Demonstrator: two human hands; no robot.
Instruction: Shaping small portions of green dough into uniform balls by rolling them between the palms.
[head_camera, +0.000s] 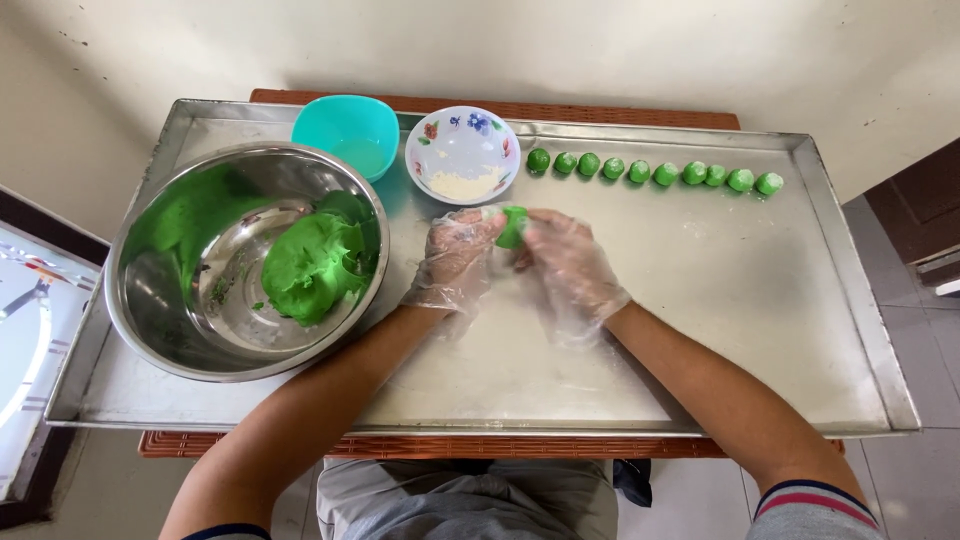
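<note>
Hands in clear plastic gloves meet over the tray's (760, 330) middle: left hand (455, 262) and right hand (568, 262) both pinch one green dough piece (512, 227) between them, just before the flowered bowl (462, 152).

We see only a sliver of the green dough piece (512, 228); our gloved hands (510, 255) cover the rest. The steel bowl (150, 300) hides the tray's (700, 300) left part, and the tray hides most of the counter (600, 113).
</note>
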